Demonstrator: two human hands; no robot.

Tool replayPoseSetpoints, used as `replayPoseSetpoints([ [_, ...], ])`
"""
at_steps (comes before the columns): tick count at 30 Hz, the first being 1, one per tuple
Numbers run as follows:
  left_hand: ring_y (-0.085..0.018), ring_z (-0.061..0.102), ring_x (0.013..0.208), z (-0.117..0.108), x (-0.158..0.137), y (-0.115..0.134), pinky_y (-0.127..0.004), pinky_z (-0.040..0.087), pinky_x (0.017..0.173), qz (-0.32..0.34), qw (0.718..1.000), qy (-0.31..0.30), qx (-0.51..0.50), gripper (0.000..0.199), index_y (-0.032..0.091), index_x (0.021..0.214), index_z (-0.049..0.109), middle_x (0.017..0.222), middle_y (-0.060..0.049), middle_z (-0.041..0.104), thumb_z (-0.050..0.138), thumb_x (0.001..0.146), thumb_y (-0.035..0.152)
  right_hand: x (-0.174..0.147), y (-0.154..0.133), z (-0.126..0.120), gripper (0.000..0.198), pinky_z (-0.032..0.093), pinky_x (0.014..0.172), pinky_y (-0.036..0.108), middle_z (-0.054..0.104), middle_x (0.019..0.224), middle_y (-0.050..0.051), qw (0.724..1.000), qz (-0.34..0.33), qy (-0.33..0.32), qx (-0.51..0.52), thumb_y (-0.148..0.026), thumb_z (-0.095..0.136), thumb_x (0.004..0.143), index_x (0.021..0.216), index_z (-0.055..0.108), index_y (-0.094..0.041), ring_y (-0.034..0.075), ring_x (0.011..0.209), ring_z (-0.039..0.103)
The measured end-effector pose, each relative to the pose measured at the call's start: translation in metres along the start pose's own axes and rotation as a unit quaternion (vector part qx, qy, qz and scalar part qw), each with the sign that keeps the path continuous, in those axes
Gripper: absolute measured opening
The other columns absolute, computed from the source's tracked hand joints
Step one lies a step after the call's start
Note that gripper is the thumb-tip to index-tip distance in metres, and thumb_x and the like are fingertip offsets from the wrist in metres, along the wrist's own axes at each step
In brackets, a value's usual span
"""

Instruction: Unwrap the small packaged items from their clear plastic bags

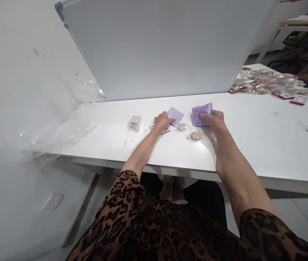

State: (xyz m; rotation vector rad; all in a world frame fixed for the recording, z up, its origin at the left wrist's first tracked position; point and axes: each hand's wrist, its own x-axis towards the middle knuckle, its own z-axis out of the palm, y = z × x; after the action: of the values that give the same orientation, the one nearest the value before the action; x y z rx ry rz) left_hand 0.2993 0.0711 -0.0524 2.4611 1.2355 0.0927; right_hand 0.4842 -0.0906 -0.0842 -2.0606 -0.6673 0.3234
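The person's right grip (216, 119) is clasping a purple packet (197, 119) by its right side, the thumb lying across its front and most of the packet extending leftward from the fingers. The left grip (162, 119) is reaching over the tabletop (251, 137), its fingers touching the lower left part of a paler lilac packet (176, 114); whether they are pinching it or merely pressing on it, I cannot tell. That packet is lying just to the right of the left grip, between the two grips and apart from the purple one. A red-edged card (165, 131) is showing partly from beneath the left grip and wrist. Between the forearms, a pink wrapped piece (182, 127) is lying just below the lilac packet, and a tan wrapped piece (195, 136) is resting below the purple packet. A small clear-wrapped stack (134, 121) is sitting to the left of the left grip, while a heap of wrapped pieces (270, 82) is covering the far right corner, well apart from both grips.
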Motion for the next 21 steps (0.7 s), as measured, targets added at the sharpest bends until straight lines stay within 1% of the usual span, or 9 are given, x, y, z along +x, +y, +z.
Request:
replayPoseSetpoints([
  [2,-0.03,0.067,0.13,-0.004,0.001,0.0,-0.041,0.049,0.106,-0.004,0.998,0.019,-0.055,0.041,0.023,0.127,0.061,0.138,-0.013,0.072,0.065,0.096,0.049,0.001,-0.003,-0.001,0.017,0.058,0.082,0.036,0.074,0.098,0.011,0.989,0.022,0.027,0.141,-0.025,0.073,0.086,0.097,0.066,-0.013,0.024,0.093,0.071],
  [4,-0.027,0.07,0.125,-0.005,0.002,0.004,-0.036,0.052,0.1,0.007,0.989,0.064,-0.13,0.026,0.024,0.124,0.061,0.132,-0.01,0.075,0.056,0.103,0.04,0.0,-0.012,0.0,0.014,0.059,0.071,0.03,0.073,0.087,0.006,0.95,0.038,0.04,0.308,-0.023,0.075,0.084,0.093,0.066,-0.017,0.021,0.085,0.072],
  [5,-0.026,0.073,0.118,-0.004,0.001,0.007,-0.035,0.054,0.096,0.02,0.98,0.077,-0.183,0.023,0.024,0.122,0.06,0.126,-0.01,0.076,0.052,0.106,0.039,-0.002,-0.017,0.003,0.015,0.059,0.067,0.029,0.072,0.082,0.003,0.927,0.038,0.034,0.372,-0.025,0.078,0.083,0.091,0.066,-0.018,0.021,0.081,0.072],
  [7,-0.023,0.078,0.097,0.003,-0.004,0.017,-0.033,0.057,0.086,0.056,0.946,0.069,-0.311,0.024,0.022,0.119,0.057,0.114,-0.009,0.076,0.048,0.109,0.042,-0.006,-0.028,0.01,0.022,0.06,0.064,0.03,0.07,0.074,0.001,0.898,0.027,-0.003,0.44,-0.031,0.083,0.08,0.09,0.066,-0.02,0.021,0.077,0.072],
  [10,-0.018,0.075,0.07,0.02,-0.017,0.034,-0.031,0.059,0.071,0.087,0.884,0.017,-0.458,0.032,0.022,0.121,0.051,0.099,-0.005,0.074,0.048,0.108,0.051,-0.015,-0.036,0.021,0.035,0.063,0.067,0.032,0.07,0.073,0.0,0.877,0.004,-0.065,0.475,-0.039,0.091,0.074,0.09,0.067,-0.02,0.021,0.077,0.072],
  [12,-0.017,0.072,0.063,0.031,-0.026,0.042,-0.031,0.058,0.066,0.083,0.862,-0.011,-0.499,0.032,0.022,0.121,0.048,0.089,-0.003,0.072,0.048,0.108,0.052,-0.02,-0.035,0.024,0.041,0.062,0.064,0.029,0.07,0.072,-0.001,0.875,-0.002,-0.069,0.479,-0.039,0.096,0.067,0.085,0.065,-0.02,0.02,0.074,0.071],
  [16,-0.016,0.07,0.059,0.043,-0.04,0.046,-0.029,0.055,0.061,0.109,0.831,-0.074,-0.541,0.027,0.023,0.109,0.047,0.075,0.001,0.066,0.047,0.109,0.049,-0.031,-0.029,0.018,0.053,0.061,0.059,0.025,0.072,0.074,-0.004,0.87,0.033,-0.028,0.49,-0.027,0.101,0.055,0.087,0.06,-0.022,0.016,0.068,0.069],
  [18,-0.015,0.068,0.058,0.044,-0.043,0.044,-0.027,0.053,0.061,0.127,0.819,-0.091,-0.552,0.028,0.023,0.101,0.046,0.072,0.002,0.064,0.046,0.109,0.05,-0.038,-0.03,0.015,0.053,0.064,0.061,0.028,0.075,0.08,-0.002,0.862,0.071,-0.054,0.498,-0.021,0.1,0.056,0.094,0.062,-0.023,0.017,0.069,0.071],
  [21,-0.013,0.067,0.06,0.046,-0.047,0.039,-0.026,0.053,0.062,0.16,0.819,-0.094,-0.542,0.033,0.022,0.099,0.048,0.076,0.001,0.066,0.042,0.109,0.053,-0.048,-0.031,0.009,0.041,0.066,0.064,0.031,0.076,0.081,0.001,0.851,0.121,-0.106,0.501,-0.018,0.095,0.062,0.092,0.066,-0.021,0.019,0.072,0.073],
])
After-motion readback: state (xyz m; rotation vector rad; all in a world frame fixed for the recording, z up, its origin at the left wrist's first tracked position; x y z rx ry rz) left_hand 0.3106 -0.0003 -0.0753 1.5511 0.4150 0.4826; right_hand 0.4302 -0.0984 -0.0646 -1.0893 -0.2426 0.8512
